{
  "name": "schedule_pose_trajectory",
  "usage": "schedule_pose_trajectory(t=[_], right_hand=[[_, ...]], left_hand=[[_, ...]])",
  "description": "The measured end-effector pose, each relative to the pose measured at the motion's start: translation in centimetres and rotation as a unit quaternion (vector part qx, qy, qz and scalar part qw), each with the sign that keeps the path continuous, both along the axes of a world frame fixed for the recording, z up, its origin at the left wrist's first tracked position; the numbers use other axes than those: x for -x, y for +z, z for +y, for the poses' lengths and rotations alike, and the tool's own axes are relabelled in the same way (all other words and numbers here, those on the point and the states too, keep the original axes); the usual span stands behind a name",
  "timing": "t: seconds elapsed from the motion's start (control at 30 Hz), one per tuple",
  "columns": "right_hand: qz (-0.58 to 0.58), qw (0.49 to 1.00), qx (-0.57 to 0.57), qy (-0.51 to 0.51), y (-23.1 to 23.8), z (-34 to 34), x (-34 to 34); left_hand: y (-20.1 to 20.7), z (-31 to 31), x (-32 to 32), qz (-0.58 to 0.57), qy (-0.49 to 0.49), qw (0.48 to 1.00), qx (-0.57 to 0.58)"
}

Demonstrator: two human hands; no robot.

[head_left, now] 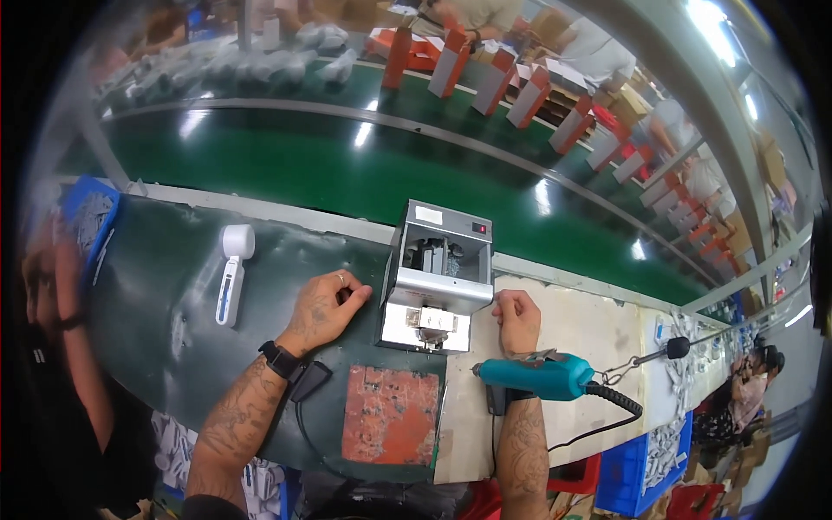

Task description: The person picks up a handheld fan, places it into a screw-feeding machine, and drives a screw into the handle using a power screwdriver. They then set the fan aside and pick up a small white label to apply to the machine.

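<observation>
Left hand: curling closed, left of the machine.
Right hand: curling closed, right of it.
Electric screwdriver: hanging nearer.

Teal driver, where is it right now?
In the head view, the driver is up and right of the red pad, just below the right hand.

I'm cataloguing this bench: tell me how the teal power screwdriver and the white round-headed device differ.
The screwdriver is teal; the device is mostly white. The screwdriver hangs from a metal hook; the device lies on the dark work surface. The screwdriver has a coiled black cord; the device shows none. Both are elongated.
</observation>
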State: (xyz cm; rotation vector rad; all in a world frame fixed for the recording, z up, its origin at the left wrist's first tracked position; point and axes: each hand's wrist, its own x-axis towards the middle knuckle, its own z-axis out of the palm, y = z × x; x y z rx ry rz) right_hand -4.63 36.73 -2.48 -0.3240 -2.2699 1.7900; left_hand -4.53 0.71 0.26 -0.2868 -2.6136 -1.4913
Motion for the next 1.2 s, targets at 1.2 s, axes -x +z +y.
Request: schedule_pose_trajectory(t=[1.2], right_hand=[[0.009, 1.0, -0.02, 0.007, 0.1, 0.0, 0.4]], left_hand=[[0.2, 0.0, 0.1, 0.024, 0.005, 0.999, 0.035]])
